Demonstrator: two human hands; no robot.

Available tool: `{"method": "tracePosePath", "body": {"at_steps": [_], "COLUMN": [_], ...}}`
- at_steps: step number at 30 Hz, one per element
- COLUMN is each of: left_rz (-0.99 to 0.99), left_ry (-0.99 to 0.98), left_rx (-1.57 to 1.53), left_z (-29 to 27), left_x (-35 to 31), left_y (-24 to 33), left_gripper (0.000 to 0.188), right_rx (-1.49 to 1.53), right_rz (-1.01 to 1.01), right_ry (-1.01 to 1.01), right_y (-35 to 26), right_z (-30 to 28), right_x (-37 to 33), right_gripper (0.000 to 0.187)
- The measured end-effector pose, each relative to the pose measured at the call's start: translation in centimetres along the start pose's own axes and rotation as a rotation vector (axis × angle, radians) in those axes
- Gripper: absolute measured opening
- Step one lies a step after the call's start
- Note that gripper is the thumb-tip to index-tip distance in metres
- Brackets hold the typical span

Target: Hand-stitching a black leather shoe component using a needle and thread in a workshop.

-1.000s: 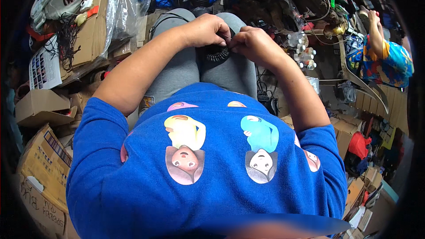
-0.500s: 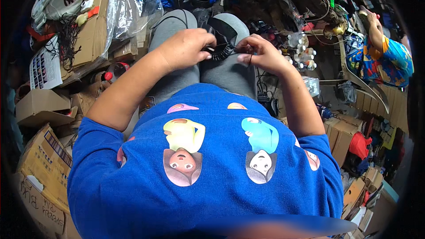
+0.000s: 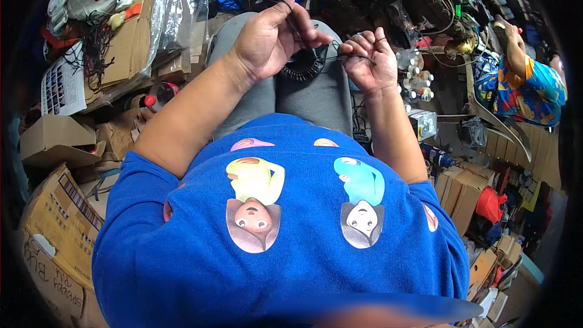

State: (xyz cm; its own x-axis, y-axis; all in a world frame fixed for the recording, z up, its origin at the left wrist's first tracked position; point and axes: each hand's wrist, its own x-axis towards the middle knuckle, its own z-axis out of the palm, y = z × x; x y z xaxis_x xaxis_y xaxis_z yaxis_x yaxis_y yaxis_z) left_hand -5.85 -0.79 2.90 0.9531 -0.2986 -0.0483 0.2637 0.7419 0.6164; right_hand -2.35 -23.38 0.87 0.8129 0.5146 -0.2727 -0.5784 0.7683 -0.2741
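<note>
A dark shoe-like piece (image 3: 302, 65) with a row of ridges or stitches along its curved edge rests on my lap between my thighs. Black thread (image 3: 358, 57) runs from above it to my hands. My left hand (image 3: 267, 39) is raised just left of the piece, the thread looped by its thumb and its fingers curled round the strand. To the right, my right hand (image 3: 371, 64) is palm up with bent fingers, and the thread crosses them. Both hands are off the piece. Its far part is hidden behind my left fingers.
Flattened cardboard (image 3: 130, 30) and clear plastic sheeting (image 3: 179, 12) lie at left, near an open carton (image 3: 57, 140). Small bottles (image 3: 419, 82) stand on the right. Beyond a curved metal blade (image 3: 501, 123), another person in a bright patterned shirt (image 3: 528, 88) is at far right.
Both hands have lifted off the dark piece and turned palms up. My left hand moved farther from me, and the thread is now drawn up across the fingers.
</note>
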Motion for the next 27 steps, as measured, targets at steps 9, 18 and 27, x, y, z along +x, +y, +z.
{"method": "tracePosePath", "body": {"at_steps": [9, 18, 27], "left_rz": [-0.053, -0.02, 0.256], "left_ry": [0.133, 0.215, -0.309], "left_rx": [-0.046, 1.469, 1.961], "left_z": [-4.3, -8.6, -1.2], "left_x": [-1.4, -6.0, -5.1], "left_y": [2.3, 9.3, -0.8], "left_gripper": [0.045, 0.026, 0.046], "right_rx": [-0.547, -1.744, -1.732], "right_rz": [-0.087, -0.009, 0.009], "right_ry": [0.148, 0.395, 0.053], "right_y": [-0.4, -8.3, -4.3], "right_z": [1.2, -4.2, 3.1], "right_x": [-2.9, -6.3, -1.8], "right_gripper": [0.051, 0.025, 0.037]}}
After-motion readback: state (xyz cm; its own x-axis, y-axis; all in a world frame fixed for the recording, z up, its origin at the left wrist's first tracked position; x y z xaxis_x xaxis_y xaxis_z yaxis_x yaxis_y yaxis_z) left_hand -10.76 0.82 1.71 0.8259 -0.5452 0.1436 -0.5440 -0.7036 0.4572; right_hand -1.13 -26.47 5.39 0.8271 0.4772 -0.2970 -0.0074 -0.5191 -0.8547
